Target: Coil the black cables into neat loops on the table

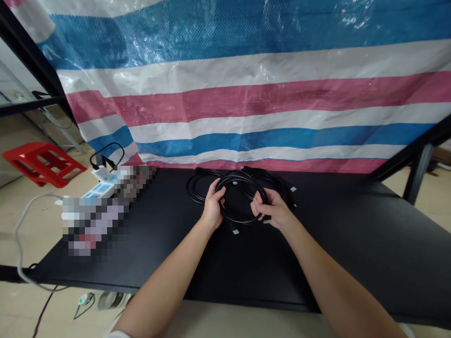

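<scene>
Between my hands is a coiled black cable (241, 220), its loops held up in a ring above the black table (169, 253). My left hand (213, 206) grips the ring's left side, thumb over the loops. On the opposite side my right hand (273, 209) has its fingers curled round the coil. Behind it lie two more black coils on the tabletop: a left coil (193, 188) and a right coil (282, 183), both partly hidden by the held one. A small pale tip (236, 231) shows just below the ring.
A white power strip (100, 188) with a plugged-in adapter stands at the table's left edge, beside a blurred-out patch. A striped plastic sheet (246, 103) hangs behind the table. On the floor at left is a red stool (44, 162); a grey cord (19, 239) droops nearby.
</scene>
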A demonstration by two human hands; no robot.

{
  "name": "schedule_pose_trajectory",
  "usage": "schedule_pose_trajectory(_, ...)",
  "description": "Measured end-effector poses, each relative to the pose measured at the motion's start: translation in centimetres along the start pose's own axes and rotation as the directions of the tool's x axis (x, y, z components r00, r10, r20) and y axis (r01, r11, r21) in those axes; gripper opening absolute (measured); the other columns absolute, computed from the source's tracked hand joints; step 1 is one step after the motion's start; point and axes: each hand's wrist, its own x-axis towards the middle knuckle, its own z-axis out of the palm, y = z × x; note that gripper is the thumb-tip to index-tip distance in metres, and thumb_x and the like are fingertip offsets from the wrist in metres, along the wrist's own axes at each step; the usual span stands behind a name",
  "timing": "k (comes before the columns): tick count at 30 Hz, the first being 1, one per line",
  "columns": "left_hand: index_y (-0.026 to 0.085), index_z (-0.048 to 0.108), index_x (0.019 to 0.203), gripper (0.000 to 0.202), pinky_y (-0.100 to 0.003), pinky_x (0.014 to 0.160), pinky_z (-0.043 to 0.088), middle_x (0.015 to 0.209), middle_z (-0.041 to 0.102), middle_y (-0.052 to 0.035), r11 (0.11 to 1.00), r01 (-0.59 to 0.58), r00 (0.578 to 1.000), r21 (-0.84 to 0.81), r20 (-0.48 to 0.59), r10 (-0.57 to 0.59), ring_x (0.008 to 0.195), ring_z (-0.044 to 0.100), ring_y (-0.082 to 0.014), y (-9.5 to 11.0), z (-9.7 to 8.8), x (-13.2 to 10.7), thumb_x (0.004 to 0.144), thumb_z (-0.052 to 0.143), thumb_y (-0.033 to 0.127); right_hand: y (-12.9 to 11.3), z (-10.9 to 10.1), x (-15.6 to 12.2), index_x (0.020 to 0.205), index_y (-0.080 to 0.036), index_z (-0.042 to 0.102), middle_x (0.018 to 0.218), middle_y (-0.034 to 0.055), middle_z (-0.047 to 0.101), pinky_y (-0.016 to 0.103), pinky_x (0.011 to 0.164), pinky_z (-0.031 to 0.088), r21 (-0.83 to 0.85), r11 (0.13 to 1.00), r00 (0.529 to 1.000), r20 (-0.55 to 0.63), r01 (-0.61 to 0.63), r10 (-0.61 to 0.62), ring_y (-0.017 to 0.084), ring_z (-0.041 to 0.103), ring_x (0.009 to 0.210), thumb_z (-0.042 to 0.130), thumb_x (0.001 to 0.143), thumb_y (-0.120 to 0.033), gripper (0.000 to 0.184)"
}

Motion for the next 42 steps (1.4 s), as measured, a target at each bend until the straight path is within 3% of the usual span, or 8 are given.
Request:
schedule_pose_trajectory(7, 0.017, 0.055, 0.079, 0.017, -0.024, 0.049, 0.046, 0.063, 0.061, 0.0, 0.978, 0.113, 0.986, 0.173, 0.102, -0.132, 0.051, 0.057, -0.0121, -0.1, -0.1, 0.1, 0.068, 0.068, 0.014, 0.0, -0.1, 0.2, 0.053, -0.022, 0.041, 0.039, -0.008, 0.042, 0.021, 0.03, 0.025, -0.048, 0.999, 0.996, -0.089, 0.006, -0.01, 0.008, 0.035, 0.032, 0.075, 0.051, -0.048, 0.043)
schedule_pose_trajectory(11, 0.017, 0.053, 0.075, 0.017, -0.021, 0.045, 0.04, 0.053, 0.055, 0.0044, 0.97, -0.139, 0.986, 0.198, 0.121, 0.117, 0.043, 0.049, -0.0082, 0.4, -0.5, 0.6, 0.07, 0.069, 0.021, 0.3, -0.8, 0.9, 0.058, -0.021, 0.05, 0.047, -0.006, 0.048, 0.023, 0.036, 0.032, -0.408, 0.912, 0.924, -0.329, 0.047, -0.196, 0.009, 0.04, 0.039, 0.073, 0.055, -0.041, 0.03)
schedule_pose_trajectory(15, 0.018, 0.051, 0.064, 0.025, -0.019, 0.042, 0.03, 0.046, 0.045, 0.0083, 0.914, -0.303, 0.949, 0.272, 0.171, 0.264, 0.038, 0.038, -0.0039, 1.1, -1.1, 1.0, 0.061, 0.075, 0.026, 1.7, -0.9, 1.2, 0.059, -0.021, 0.052, 0.05, -0.0047, 0.051, 0.026, 0.046, 0.042, -0.524, 0.847, 0.939, -0.24, 0.087, -0.245, 0.012, 0.048, 0.045, 0.07, 0.058, -0.039, 0.026)
schedule_pose_trajectory(21, 0.018, 0.044, 0.05, 0.036, -0.02, 0.042, 0.031, 0.039, 0.038, 0.0086, 0.897, -0.202, 0.963, 0.393, 0.248, 0.108, 0.036, 0.036, -0.0043, 1.8, -2.1, 1.5, 0.056, 0.077, 0.03, 3.2, 0.0, 1.3, 0.094, -0.022, 0.052, 0.067, -0.0016, 0.064, 0.032, 0.059, 0.051, -0.55, 0.822, 0.86, -0.338, 0.149, -0.382, 0.017, 0.062, 0.059, 0.068, 0.062, -0.041, 0.04)
schedule_pose_trajectory(26, 0.021, 0.034, 0.051, 0.044, -0.02, 0.037, 0.029, 0.037, 0.028, 0.0109, 0.964, -0.151, 0.981, 0.218, 0.156, 0.119, 0.034, 0.032, -0.0047, 1.6, -1.7, 1.2, 0.059, 0.075, 0.034, 2.8, 0.6, 1.1, 0.076, -0.023, 0.054, 0.052, -0.0034, 0.056, 0.03, 0.052, 0.046, -0.704, 0.705, 0.886, -0.269, 0.087, -0.378, 0.016, 0.055, 0.048, 0.061, 0.071, -0.044, 0.022)
schedule_pose_trajectory(33, 0.021, 0.022, 0.054, 0.049, -0.015, 0.032, 0.013, 0.039, 0.016, 0.0125, 0.99, 0.143, 0.982, -0.008, 0.127, -0.141, 0.032, 0.015, -0.0012, 1.6, -0.4, -0.1, 0.064, 0.069, 0.026, 3.3, 0.5, 1.3, 0.062, -0.024, 0.048, 0.044, -0.0031, 0.049, 0.029, 0.044, 0.042, -0.61, 0.791, 0.918, -0.337, -0.044, -0.208, 0.016, 0.05, 0.04, 0.051, 0.076, -0.058, 0.038)
schedule_pose_trajectory(38, 0.021, 0.022, 0.053, 0.042, -0.014, 0.032, 0.01, 0.039, 0.016, 0.012, 0.979, 0.187, 0.982, -0.084, -0.012, -0.188, 0.032, 0.014, -0.0011, 1.4, 0.3, -0.5, 0.065, 0.062, 0.018, 3.4, 0.7, 1.4, 0.097, -0.018, 0.06, 0.084, 0.0095, 0.071, 0.034, 0.07, 0.05, -0.808, 0.587, 0.817, -0.369, -0.046, -0.443, 0.025, 0.067, 0.08, 0.046, 0.082, -0.046, 0.034)
schedule_pose_trajectory(42, 0.022, 0.025, 0.056, 0.043, -0.014, 0.032, 0.009, 0.041, 0.016, 0.0136, 0.993, 0.109, 0.989, -0.054, -0.094, -0.114, 0.032, 0.014, -0.0009, 1.3, 0.1, 0.1, 0.064, 0.067, 0.019, 2.5, 1.8, 1.3, 0.098, -0.014, 0.063, 0.077, 0.0121, 0.071, 0.032, 0.066, 0.047, -0.889, 0.329, 0.89, -0.399, -0.318, -0.219, 0.026, 0.068, 0.075, 0.043, 0.087, -0.036, 0.032)
